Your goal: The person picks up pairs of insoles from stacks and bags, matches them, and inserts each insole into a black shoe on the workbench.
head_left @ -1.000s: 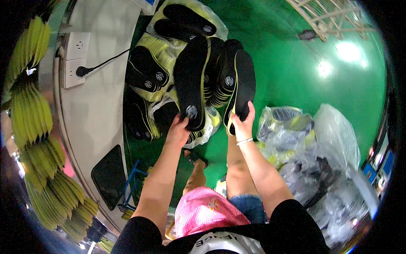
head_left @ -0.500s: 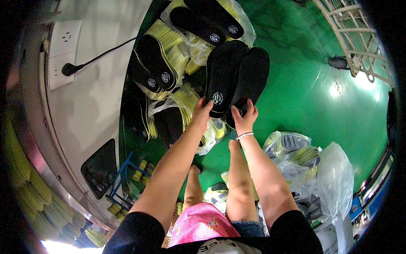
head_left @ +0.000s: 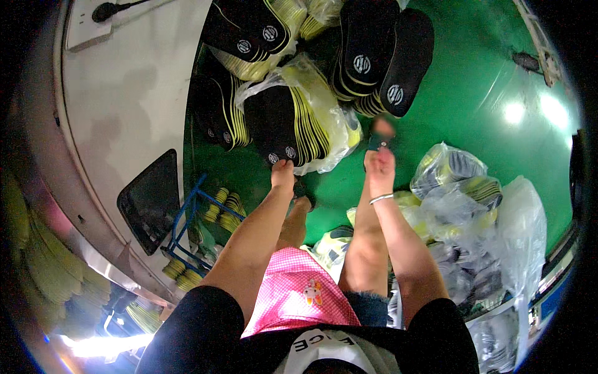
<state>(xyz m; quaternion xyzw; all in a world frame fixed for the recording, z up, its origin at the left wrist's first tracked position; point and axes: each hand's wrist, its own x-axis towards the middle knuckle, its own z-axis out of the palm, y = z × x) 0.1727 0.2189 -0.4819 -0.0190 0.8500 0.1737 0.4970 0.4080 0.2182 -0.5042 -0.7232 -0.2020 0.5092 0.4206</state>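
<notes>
My left hand (head_left: 283, 176) is at the near end of a stack of black insoles (head_left: 269, 121) with yellow-green edges. The thumb lies at the rim of the top pair, and the other fingers are mostly hidden under it. A clear plastic bag (head_left: 316, 87) is peeled back around this stack. My right hand (head_left: 381, 171), with a bracelet at the wrist, is in front of my right foot and holds no insole that I can see; its fingers are blurred. Just beyond it, a pair of black insoles (head_left: 405, 65) with round white marks lies on another stack.
More bagged insole stacks (head_left: 249, 28) lie on the green floor (head_left: 473, 106) at the far left. Clear bags of insoles (head_left: 448, 171) are heaped at the right. A blue metal frame (head_left: 187, 218) stands by the white wall (head_left: 124, 93). A wheeled rack (head_left: 545, 56) is at the far right.
Both hands have left the pair of black insoles, which now rests on a stack. My left hand has come back to the bagged stack; my right hand has drawn nearer. The view has shifted.
</notes>
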